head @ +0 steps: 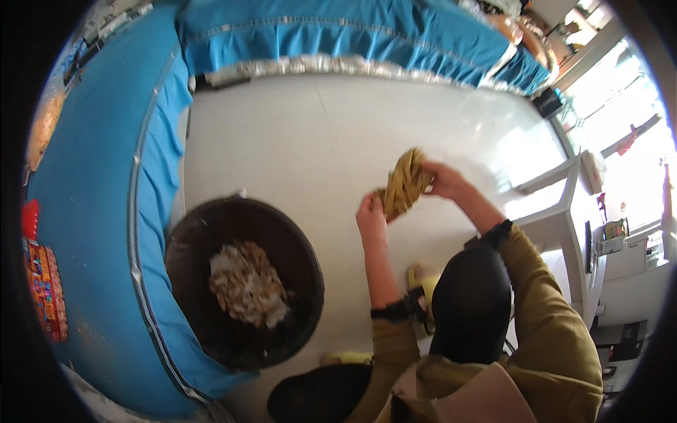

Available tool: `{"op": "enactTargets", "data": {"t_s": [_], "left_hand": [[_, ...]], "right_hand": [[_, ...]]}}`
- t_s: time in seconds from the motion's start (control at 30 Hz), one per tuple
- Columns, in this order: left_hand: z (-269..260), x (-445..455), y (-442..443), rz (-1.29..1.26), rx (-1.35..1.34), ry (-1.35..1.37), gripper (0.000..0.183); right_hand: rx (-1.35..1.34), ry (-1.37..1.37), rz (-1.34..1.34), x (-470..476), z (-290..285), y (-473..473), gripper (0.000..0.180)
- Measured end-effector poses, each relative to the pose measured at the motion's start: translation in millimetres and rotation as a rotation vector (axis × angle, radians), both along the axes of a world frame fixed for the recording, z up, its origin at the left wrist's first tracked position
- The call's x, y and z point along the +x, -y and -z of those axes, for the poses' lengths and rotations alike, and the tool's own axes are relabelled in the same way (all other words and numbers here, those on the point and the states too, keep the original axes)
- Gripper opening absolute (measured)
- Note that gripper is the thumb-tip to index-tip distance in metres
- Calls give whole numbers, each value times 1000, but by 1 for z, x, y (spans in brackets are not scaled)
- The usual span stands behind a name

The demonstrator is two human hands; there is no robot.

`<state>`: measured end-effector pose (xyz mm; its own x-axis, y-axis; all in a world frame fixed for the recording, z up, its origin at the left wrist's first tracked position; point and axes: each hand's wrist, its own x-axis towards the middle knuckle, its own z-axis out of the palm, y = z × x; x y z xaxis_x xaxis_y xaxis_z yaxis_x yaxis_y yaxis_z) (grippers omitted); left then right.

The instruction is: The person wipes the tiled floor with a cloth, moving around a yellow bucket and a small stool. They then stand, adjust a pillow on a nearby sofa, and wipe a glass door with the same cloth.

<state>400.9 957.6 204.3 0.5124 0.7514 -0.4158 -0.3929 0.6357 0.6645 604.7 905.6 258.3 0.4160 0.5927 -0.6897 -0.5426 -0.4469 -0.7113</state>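
Both hands are raised over the floor in front of my knees, gripping an olive-yellow twisted bundle of ropy folds; its material is hard to settle, perhaps cloth. My left hand pinches the lower left end. At the upper right end, my right hand has its fingers on the bundle's edge. To the left of my left arm stands a round dark bucket. Down inside it lies a heap of pale and brown pieces, too small to identify.
A bed or couch with a blue pleated cover runs along the left, and another blue cover spans the far side. White furniture stands at the right by bright windows. Yellow slippers show beneath me on the pale floor.
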Motion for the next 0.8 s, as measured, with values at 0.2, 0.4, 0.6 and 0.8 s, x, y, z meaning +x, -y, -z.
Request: {"op": "enactTargets", "data": {"t_s": [0.2,0.4,0.6,0.8], "left_hand": [[32,-33,19,147,-33,-101,23],[60,-85,34,198,-65,-463,28],[91,-113,54,-22,-194,-902,43],[84,-71,96,263,546,-1729,59]], "right_hand": [[411,-124,-76,29,53,66,36],[250,122,-249,56,116,102,27],[5,832,-512,30,174,113,22],[81,1321,-757,-25,156,129,36]]}}
